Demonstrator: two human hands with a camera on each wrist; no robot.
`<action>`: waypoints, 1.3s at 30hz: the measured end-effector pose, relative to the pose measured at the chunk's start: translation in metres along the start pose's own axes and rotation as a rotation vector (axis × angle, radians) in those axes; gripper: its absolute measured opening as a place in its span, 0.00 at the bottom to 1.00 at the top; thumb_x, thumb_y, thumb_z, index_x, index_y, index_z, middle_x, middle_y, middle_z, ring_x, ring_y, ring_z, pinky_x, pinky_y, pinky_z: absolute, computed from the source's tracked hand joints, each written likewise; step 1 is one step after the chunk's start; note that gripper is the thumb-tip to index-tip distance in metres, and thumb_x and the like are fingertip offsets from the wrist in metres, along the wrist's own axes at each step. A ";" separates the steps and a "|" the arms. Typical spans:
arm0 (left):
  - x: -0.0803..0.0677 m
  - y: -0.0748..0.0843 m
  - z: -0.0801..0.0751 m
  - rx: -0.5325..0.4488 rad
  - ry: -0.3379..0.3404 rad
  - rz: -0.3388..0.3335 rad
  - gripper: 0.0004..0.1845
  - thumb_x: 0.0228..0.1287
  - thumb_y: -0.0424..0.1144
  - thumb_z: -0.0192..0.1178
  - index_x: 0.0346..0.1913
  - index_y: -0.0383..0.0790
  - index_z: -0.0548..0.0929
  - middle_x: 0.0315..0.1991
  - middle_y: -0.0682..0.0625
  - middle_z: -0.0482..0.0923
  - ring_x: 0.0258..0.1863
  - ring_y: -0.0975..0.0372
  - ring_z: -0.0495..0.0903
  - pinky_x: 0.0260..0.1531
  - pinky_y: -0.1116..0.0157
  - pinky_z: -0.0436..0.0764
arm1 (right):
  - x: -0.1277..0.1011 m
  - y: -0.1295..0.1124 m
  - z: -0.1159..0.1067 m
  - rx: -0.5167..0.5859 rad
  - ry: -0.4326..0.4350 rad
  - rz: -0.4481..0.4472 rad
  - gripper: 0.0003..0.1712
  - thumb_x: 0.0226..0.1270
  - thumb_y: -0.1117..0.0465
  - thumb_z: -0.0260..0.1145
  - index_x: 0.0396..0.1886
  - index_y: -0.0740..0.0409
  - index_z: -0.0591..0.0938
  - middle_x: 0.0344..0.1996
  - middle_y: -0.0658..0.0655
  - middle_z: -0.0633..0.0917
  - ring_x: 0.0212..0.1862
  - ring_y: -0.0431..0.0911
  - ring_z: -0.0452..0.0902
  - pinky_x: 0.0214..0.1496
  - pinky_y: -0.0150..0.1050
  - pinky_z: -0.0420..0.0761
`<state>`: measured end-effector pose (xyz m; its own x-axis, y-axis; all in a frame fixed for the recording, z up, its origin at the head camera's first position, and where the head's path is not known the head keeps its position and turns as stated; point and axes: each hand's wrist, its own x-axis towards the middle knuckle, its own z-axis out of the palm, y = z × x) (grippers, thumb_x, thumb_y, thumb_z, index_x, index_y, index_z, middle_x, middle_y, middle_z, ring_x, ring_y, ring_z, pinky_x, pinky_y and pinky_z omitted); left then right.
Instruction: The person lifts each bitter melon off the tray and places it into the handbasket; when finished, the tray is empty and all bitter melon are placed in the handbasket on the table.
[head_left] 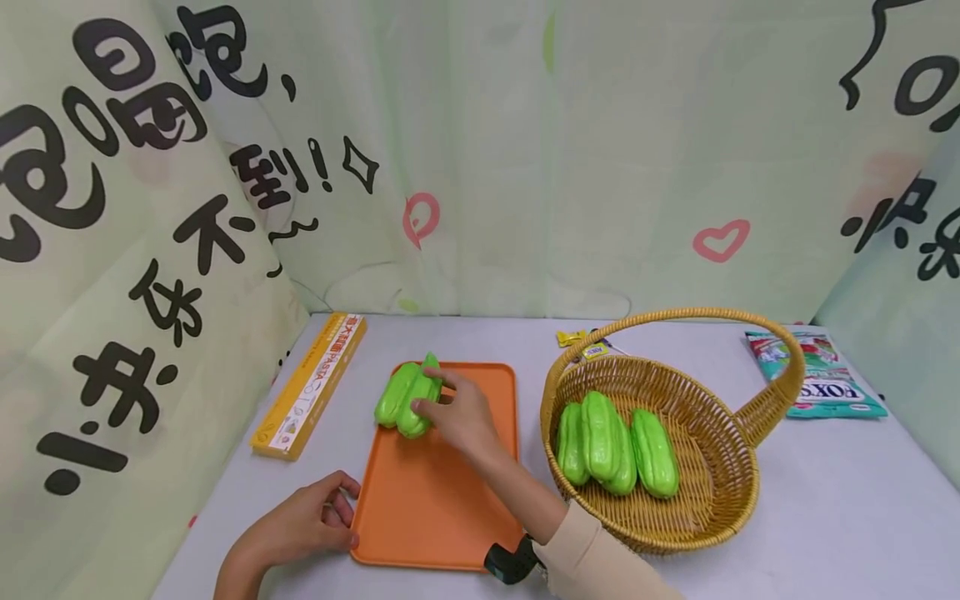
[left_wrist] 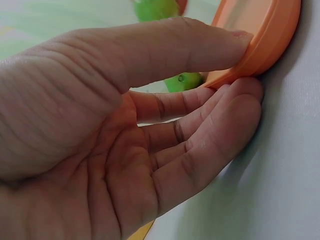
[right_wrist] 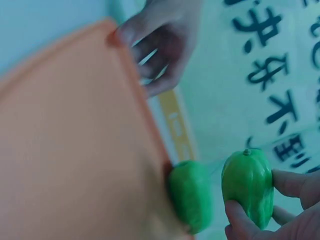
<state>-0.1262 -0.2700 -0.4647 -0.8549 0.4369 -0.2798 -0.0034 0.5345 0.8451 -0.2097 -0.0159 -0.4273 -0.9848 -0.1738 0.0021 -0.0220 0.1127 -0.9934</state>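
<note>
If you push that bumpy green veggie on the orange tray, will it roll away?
Probably not far. The green vegetable in the right hand is ridged and lopsided, so it would likely wobble and stop rather than roll. Its skin looks shiny, so it may be a bit slippery. It keeps its shape between the fingertips, so it seems stiff. The orange tray has a raised rim that should catch it.

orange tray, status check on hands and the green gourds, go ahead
Left hand pinches orange tray near corner. Right hand grips green gourd beside another gourd at tray's far end. Three more in basket. Nothing in the way.

Beige sleeve [head_left: 592, 550], black wrist strap [head_left: 512, 561] (right arm)
</note>
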 end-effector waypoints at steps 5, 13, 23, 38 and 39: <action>-0.001 0.001 -0.001 0.002 0.001 0.000 0.27 0.52 0.35 0.74 0.53 0.34 0.73 0.33 0.48 0.77 0.29 0.58 0.78 0.29 0.67 0.75 | -0.025 -0.025 -0.017 0.077 -0.084 -0.026 0.29 0.62 0.63 0.73 0.64 0.49 0.78 0.65 0.52 0.73 0.55 0.49 0.79 0.45 0.43 0.82; 0.001 -0.002 0.000 0.003 0.002 0.011 0.28 0.52 0.36 0.74 0.53 0.33 0.73 0.33 0.48 0.77 0.29 0.59 0.78 0.29 0.67 0.75 | -0.076 -0.050 -0.058 -0.060 -0.179 -0.048 0.28 0.60 0.51 0.74 0.61 0.31 0.78 0.62 0.40 0.75 0.60 0.43 0.75 0.52 0.48 0.78; 0.003 -0.001 0.001 0.006 -0.001 0.000 0.28 0.53 0.36 0.74 0.54 0.34 0.72 0.33 0.48 0.77 0.29 0.59 0.78 0.29 0.67 0.75 | -0.139 -0.062 -0.147 -0.099 -0.245 -0.117 0.29 0.62 0.60 0.73 0.63 0.44 0.78 0.63 0.51 0.75 0.59 0.53 0.75 0.52 0.43 0.79; -0.001 0.002 0.001 0.009 0.011 0.025 0.28 0.52 0.36 0.73 0.53 0.33 0.72 0.33 0.48 0.77 0.28 0.60 0.78 0.29 0.68 0.75 | -0.135 -0.033 -0.269 -0.508 -0.053 0.038 0.31 0.69 0.49 0.67 0.70 0.44 0.71 0.69 0.57 0.69 0.64 0.61 0.70 0.48 0.40 0.79; -0.001 0.002 0.001 0.009 0.010 0.026 0.28 0.52 0.36 0.73 0.53 0.33 0.72 0.33 0.48 0.77 0.28 0.60 0.78 0.29 0.68 0.75 | -0.130 -0.028 -0.272 -0.510 -0.058 0.054 0.32 0.69 0.48 0.66 0.70 0.45 0.71 0.69 0.59 0.69 0.64 0.62 0.69 0.49 0.42 0.79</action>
<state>-0.1249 -0.2686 -0.4630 -0.8600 0.4432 -0.2529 0.0237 0.5297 0.8479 -0.1279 0.2700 -0.3683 -0.9759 -0.2072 -0.0683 -0.0672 0.5831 -0.8096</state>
